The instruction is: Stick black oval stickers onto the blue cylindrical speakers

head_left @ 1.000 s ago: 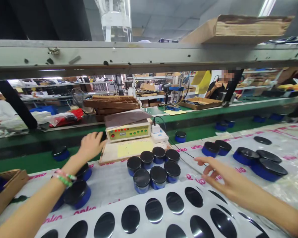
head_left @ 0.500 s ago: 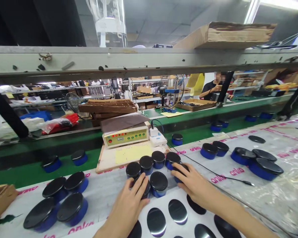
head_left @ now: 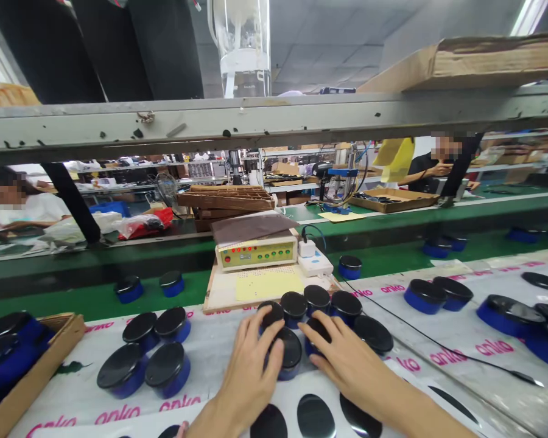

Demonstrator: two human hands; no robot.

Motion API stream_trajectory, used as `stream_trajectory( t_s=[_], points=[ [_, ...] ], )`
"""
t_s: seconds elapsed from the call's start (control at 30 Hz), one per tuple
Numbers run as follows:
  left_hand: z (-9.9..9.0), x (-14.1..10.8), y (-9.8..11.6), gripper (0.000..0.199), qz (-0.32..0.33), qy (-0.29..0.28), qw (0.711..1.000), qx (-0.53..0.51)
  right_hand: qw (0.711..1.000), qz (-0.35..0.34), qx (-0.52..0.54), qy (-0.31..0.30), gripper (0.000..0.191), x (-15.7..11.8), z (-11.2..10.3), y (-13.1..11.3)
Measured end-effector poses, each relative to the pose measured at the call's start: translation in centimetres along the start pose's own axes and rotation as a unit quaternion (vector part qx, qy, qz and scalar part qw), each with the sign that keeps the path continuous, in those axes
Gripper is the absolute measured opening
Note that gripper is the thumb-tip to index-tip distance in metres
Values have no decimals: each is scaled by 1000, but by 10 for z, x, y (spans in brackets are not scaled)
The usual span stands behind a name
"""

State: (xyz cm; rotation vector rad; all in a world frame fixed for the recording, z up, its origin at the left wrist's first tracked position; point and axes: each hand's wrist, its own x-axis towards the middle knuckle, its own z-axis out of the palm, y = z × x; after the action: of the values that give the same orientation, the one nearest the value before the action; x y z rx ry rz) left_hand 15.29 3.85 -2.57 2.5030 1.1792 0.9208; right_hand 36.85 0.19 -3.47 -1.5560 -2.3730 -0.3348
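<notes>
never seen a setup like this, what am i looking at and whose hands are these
This view comes from one camera worn on a person's head, looking down, so these are that person's own bare hands. The left hand curves over a blue jar with a black lid, and the right hand lies on a similar jar. Whether they grip or only rest is hard to tell. More jars stand around them on a white sheet printed with pink lettering. Beyond is a control box with red and green lights.

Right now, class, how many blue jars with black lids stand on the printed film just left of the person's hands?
4: the back-left jar, back-right jar, front-left jar and front-right jar, grouped in a block. None looks hidden.
</notes>
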Motion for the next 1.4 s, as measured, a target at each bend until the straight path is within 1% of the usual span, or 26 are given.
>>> stream_trajectory(
  t_s=[0.07,0.13,0.2,0.23,0.3,0.37,0.43,0.5,0.6,0.63,0.7,0.8,0.9,0.97,1.03,1.1,1.17,1.23,1.3,1.4],
  points=[
    [1,7,-9,50,-29,7,999,-29,1000,1,-8,20,35,1,0,9],
    [6,13,-22,64,-47,-22,997,-60,1000,-3,-8,22,33,5,-8,15],
    [11,17,-32,72,-50,-61,992,-100,1000,-19,17,-5,32,13,-22,19],
    [13,18,-36,72,-46,-72,989,-118,999,-29,37,-27,31,20,-29,19],
    [16,19,-39,71,-44,-61,987,-142,995,-40,74,-60,37,39,-40,19],
    [16,20,-40,66,-63,-23,987,-147,992,-37,93,-73,50,59,-41,18],
    [15,21,-39,60,-89,10,985,-147,991,-37,103,-82,60,76,-33,19],
    [12,22,-39,56,-110,26,983,-145,987,-49,121,-96,56,87,-20,20],
    [8,21,-39,51,-130,35,980,-147,982,-65,149,-99,38,92,-9,23],
    [7,21,-39,51,-134,37,979,-149,980,-69,159,-97,37,91,-9,25],
    [6,20,-38,52,-139,38,977,-156,977,-74,179,-94,41,89,-13,27],
    [6,20,-36,53,-140,39,974,-173,966,-59,237,-81,46,86,-24,28],
    [8,19,-37,54,-130,37,972,-195,947,-47,315,-35,42,88,-32,24],
    [10,19,-37,57,-116,32,970,-209,934,-43,355,10,34,92,-36,19],
    [12,19,-38,61,-102,27,970,-219,919,-37,389,42,25,97,-39,13],
    [13,19,-38,64,-94,25,970,-223,910,-33,410,60,19,104,-42,4],
    [14,19,-39,65,-93,26,970,-223,906,-45,416,71,18,114,-45,-7],
    [15,19,-39,62,-98,25,970,-220,906,-70,413,70,16,127,-46,-22],
    [15,19,-39,54,-102,19,971,-215,908,-95,405,53,17,142,-42,-42],
    [16,18,-40,45,-102,7,974,-204,919,-115,378,9,16,165,-26,-78]
  ],
)
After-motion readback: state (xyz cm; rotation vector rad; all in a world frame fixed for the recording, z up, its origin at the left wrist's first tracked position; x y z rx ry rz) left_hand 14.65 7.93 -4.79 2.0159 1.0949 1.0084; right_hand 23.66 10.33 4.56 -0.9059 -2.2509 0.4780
